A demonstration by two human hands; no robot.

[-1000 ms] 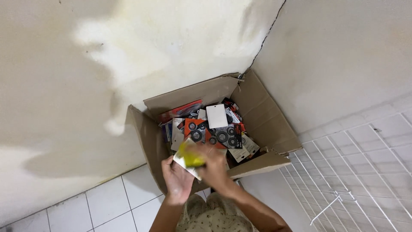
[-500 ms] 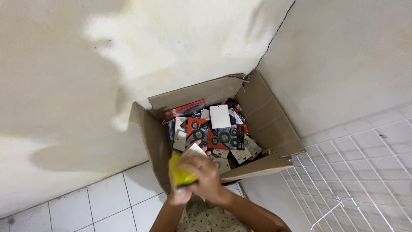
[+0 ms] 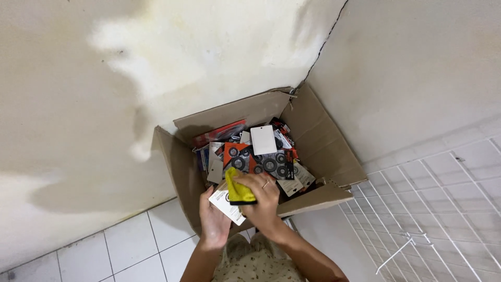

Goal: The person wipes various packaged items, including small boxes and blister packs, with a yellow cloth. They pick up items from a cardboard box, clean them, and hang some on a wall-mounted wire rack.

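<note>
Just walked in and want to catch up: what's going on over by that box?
A person stands over an open cardboard box in the wall corner, full of small carded packets. The left hand holds a white packet from below, while the right hand presses a yellow cloth on it. A white wire grid lies beside the box.

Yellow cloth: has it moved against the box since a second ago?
Yes. The yellow cloth under the right hand was level with the near flap of the box half a second ago; now it sits higher, toward the packs inside.
</note>
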